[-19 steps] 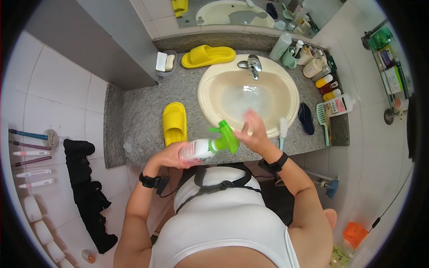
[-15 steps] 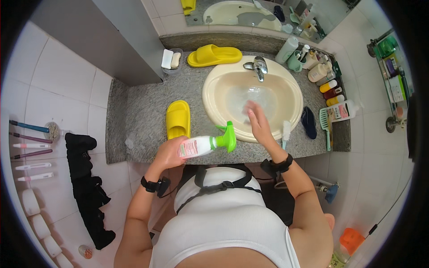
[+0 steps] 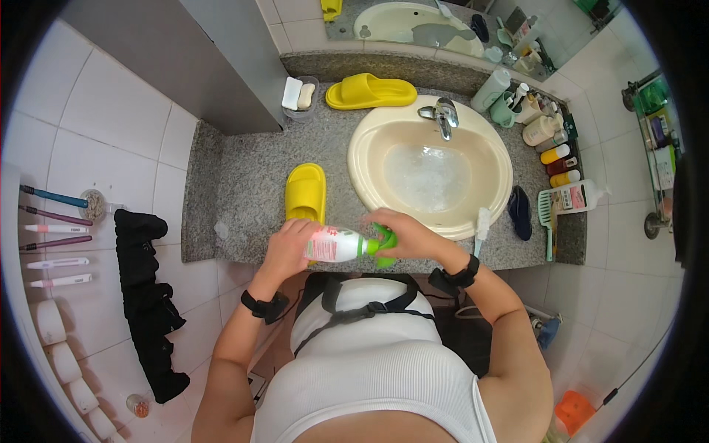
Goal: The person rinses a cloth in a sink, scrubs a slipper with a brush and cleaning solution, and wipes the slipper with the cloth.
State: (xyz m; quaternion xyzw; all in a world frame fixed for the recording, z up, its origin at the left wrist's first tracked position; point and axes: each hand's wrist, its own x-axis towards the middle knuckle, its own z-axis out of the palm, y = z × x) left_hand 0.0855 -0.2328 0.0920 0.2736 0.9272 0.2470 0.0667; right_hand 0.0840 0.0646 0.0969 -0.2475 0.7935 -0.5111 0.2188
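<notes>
A white spray bottle (image 3: 336,244) with a green trigger head lies sideways above the counter's front edge. My left hand (image 3: 286,248) is wrapped round its base end. At the other end, the fingers of my right hand (image 3: 406,235) close round the green spray head. Just beyond my left hand sits a yellow slipper (image 3: 305,193), its near end partly hidden by that hand and the bottle. Cloudy, sudsy water stands in the cream sink (image 3: 356,177). On the sink's near right rim rests a white-bristled brush (image 3: 482,225).
A second yellow slipper (image 3: 373,91) lies behind the sink, beside a soap dish (image 3: 301,112). Right of the sink are a small dark blue shoe (image 3: 520,213), a green slotted scoop (image 3: 546,221) and several bottles. The faucet (image 3: 445,118) juts over the basin.
My right hand has come from over the sink down to the spray bottle and taken hold of its green head. The view has shifted slightly.
</notes>
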